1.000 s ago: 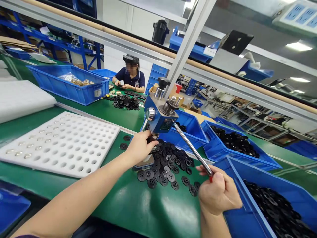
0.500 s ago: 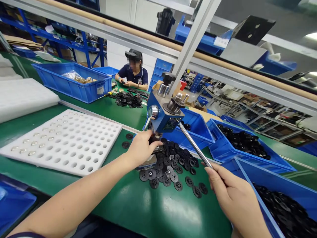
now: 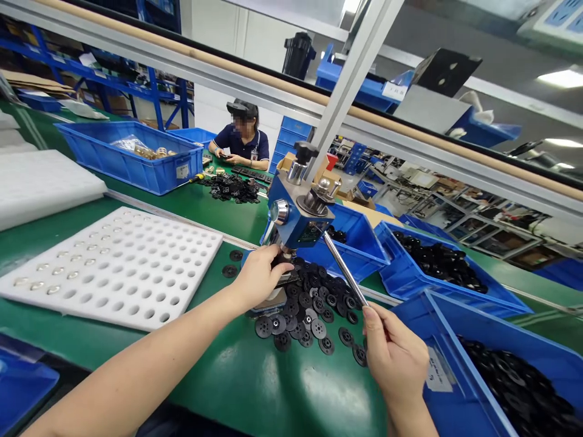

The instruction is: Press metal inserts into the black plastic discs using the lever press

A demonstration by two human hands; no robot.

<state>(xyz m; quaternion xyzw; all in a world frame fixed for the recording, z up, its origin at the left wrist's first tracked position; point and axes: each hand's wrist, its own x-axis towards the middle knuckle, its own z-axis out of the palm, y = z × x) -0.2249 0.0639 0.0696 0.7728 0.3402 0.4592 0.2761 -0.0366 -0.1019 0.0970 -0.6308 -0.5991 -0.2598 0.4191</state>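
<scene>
A blue hand press with a black top knob stands on the green bench. My right hand is wrapped around the end of its long metal lever, which slants down to the right. Under the press head my left hand is closed, thumb and fingers curled at the work spot. What lies between those fingers is hidden; a dark flat piece shows beside the thumb. Black round discs with holes lie scattered and piled in front of the press, some with a light metal centre.
A white foam tray with rows of holes, some holding shiny round parts, lies at left. Blue bins of black parts stand at right. Behind are another blue bin, black parts and a seated co-worker.
My right hand has moved left and slightly down with the lever, which now slants more steeply. My left hand stays at the press. The whole view has shifted a little.
</scene>
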